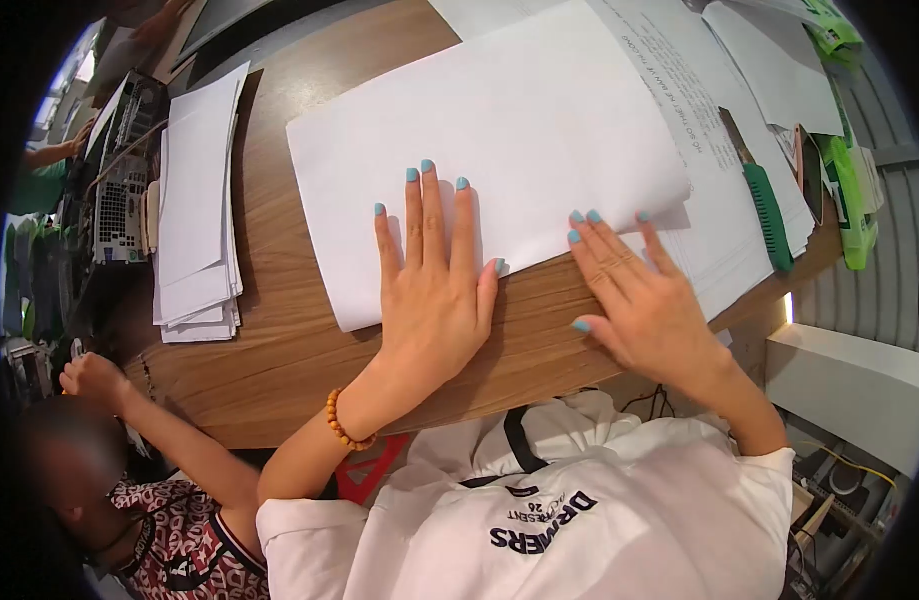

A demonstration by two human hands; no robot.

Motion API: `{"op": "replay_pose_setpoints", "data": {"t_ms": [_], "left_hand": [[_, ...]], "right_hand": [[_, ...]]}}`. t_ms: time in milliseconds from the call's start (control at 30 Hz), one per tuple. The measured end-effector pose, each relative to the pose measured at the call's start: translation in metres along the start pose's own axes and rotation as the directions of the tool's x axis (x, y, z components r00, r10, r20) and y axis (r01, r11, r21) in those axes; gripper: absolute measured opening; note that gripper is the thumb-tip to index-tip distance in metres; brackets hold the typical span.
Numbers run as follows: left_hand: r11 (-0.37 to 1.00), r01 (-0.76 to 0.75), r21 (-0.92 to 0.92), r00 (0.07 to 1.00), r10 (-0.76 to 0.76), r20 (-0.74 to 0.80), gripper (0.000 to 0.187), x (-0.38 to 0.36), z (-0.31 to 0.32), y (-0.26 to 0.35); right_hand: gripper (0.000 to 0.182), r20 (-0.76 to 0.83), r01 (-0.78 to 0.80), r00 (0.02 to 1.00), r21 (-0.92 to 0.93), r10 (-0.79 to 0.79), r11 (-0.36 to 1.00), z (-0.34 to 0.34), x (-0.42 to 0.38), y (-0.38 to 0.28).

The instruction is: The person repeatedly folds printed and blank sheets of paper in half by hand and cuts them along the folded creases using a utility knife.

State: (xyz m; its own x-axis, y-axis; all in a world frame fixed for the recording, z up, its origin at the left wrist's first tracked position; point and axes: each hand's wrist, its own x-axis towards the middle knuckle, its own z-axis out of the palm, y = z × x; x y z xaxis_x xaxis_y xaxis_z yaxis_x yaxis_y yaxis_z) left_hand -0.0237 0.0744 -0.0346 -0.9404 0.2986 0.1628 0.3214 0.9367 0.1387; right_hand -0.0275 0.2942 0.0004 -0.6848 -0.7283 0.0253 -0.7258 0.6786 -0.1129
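Observation:
A large white sheet of paper (480, 130), which looks folded over on its right side, lies on the wooden table. My left hand (430, 290) rests flat on its lower left part, fingers spread and empty. At the sheet's lower right edge is my right hand (640, 295), its fingers stretched out and their tips touching the paper. The sheet's right side bulges up in a soft curve. Under and beside it lie printed sheets (680, 110) with lines of text.
A stack of white papers (200, 200) lies on the left of the table (300, 370). On the right are a green-handled knife or saw (768, 215) and bright green packages (850, 200). Another person (170, 470) is at the lower left, an arm near the table. A white box (850, 390) stands lower right.

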Motion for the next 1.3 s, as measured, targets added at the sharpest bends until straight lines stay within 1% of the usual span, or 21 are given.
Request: {"op": "replay_pose_setpoints", "data": {"t_ms": [67,133,167,233,267,333,367,433,567,700,767,867,900,933,1000,1033,1067,1133,1200,1267,1300], "left_hand": [[1.0,0.007,-0.007,1.0,-0.007,0.004,0.062,-0.001,0.0,0.0],[0.999,0.027,-0.025,0.998,-0.025,0.062,0.06,-0.002,0.0,0.0],[0.999,0.029,-0.027,0.998,-0.027,0.064,0.06,-0.002,0.0,0.0],[0.999,0.019,-0.038,0.999,-0.017,0.052,0.059,-0.003,0.0,-0.002],[0.999,0.021,-0.036,0.998,-0.019,0.052,0.059,-0.004,-0.001,-0.003],[1.0,0.027,-0.01,0.992,-0.025,0.121,0.058,-0.009,-0.005,-0.005],[0.999,0.036,-0.004,0.992,-0.035,0.123,0.058,-0.015,-0.007,-0.006],[0.99,0.137,0.018,0.981,-0.138,0.14,0.057,-0.031,-0.013,-0.011],[0.957,0.276,0.09,0.955,-0.284,0.084,0.056,-0.064,-0.018,-0.023],[0.944,0.316,0.099,0.942,-0.324,0.084,0.061,-0.082,-0.024,-0.027],[0.933,0.325,0.155,0.934,-0.342,0.1,0.059,-0.088,-0.029,-0.029],[0.91,0.37,0.189,0.919,-0.388,0.069,0.054,-0.099,-0.034,-0.033],[0.911,0.344,0.226,0.937,-0.35,-0.016,0.051,-0.1,-0.033,-0.033],[0.912,0.338,0.231,0.939,-0.343,-0.018,0.051,-0.098,-0.034,-0.03],[0.993,0.103,-0.05,0.995,-0.103,0.001,0.054,-0.09,-0.035,-0.008],[0.997,0.067,-0.049,0.997,-0.066,0.034,0.064,-0.086,-0.032,-0.001],[0.996,0.075,-0.054,0.997,-0.074,0.028,0.064,-0.088,-0.032,-0.001],[0.979,0.183,0.085,0.978,-0.191,0.087,0.067,-0.096,-0.034,-0.006],[0.97,0.196,0.143,0.976,-0.207,0.068,0.069,-0.111,-0.038,-0.012],[0.936,0.23,0.267,0.966,-0.252,0.051,0.067,-0.121,-0.039,-0.015],[0.934,0.234,0.271,0.966,-0.256,0.047,0.067,-0.122,-0.04,-0.014]], "right_hand": [[0.064,0.01,-0.01,1.0,-0.037,0.01,0.999,-0.005,-0.008,0.012],[0.069,0.085,-0.095,0.992,-0.003,0.094,0.996,-0.007,-0.015,0.022],[0.069,0.088,-0.093,0.992,-0.002,0.093,0.996,-0.007,-0.019,0.028],[0.067,0.033,-0.163,0.986,0.002,0.163,0.987,-0.006,-0.026,0.037],[0.067,0.032,-0.16,0.987,0.003,0.159,0.987,-0.006,-0.029,0.039],[0.056,0.001,-0.189,0.982,-0.058,0.189,0.98,-0.006,-0.03,0.043],[0.056,0.001,-0.18,0.984,-0.053,0.18,0.982,-0.005,-0.03,0.044],[0.065,-0.001,-0.207,0.978,-0.032,0.207,0.978,-0.003,-0.03,0.042],[0.063,-0.013,-0.206,0.979,-0.055,0.205,0.977,-0.001,-0.03,0.042],[0.062,-0.025,-0.194,0.981,-0.04,0.193,0.98,0.0,-0.031,0.043],[0.055,-0.049,-0.184,0.982,-0.047,0.182,0.982,-0.001,-0.031,0.043],[0.054,-0.05,-0.187,0.982,-0.061,0.184,0.981,-0.002,-0.03,0.04],[0.054,-0.055,-0.191,0.981,-0.06,0.188,0.98,-0.002,-0.03,0.041],[0.054,-0.057,-0.196,0.98,-0.045,0.193,0.98,-0.002,-0.03,0.041],[0.054,-0.053,-0.203,0.978,-0.024,0.201,0.979,0.002,-0.031,0.038],[0.053,-0.064,-0.206,0.977,-0.034,0.203,0.978,0.002,-0.031,0.038],[0.051,-0.078,-0.204,0.977,-0.05,0.2,0.978,0.0,-0.03,0.04],[0.05,-0.072,-0.197,0.979,-0.082,0.192,0.977,-0.002,-0.03,0.043],[0.049,-0.074,-0.204,0.978,-0.1,0.197,0.974,-0.001,-0.031,0.042],[0.047,-0.113,-0.215,0.973,-0.114,0.202,0.97,0.002,-0.03,0.041],[0.047,-0.117,-0.21,0.973,-0.113,0.197,0.971,0.003,-0.031,0.042]]}}
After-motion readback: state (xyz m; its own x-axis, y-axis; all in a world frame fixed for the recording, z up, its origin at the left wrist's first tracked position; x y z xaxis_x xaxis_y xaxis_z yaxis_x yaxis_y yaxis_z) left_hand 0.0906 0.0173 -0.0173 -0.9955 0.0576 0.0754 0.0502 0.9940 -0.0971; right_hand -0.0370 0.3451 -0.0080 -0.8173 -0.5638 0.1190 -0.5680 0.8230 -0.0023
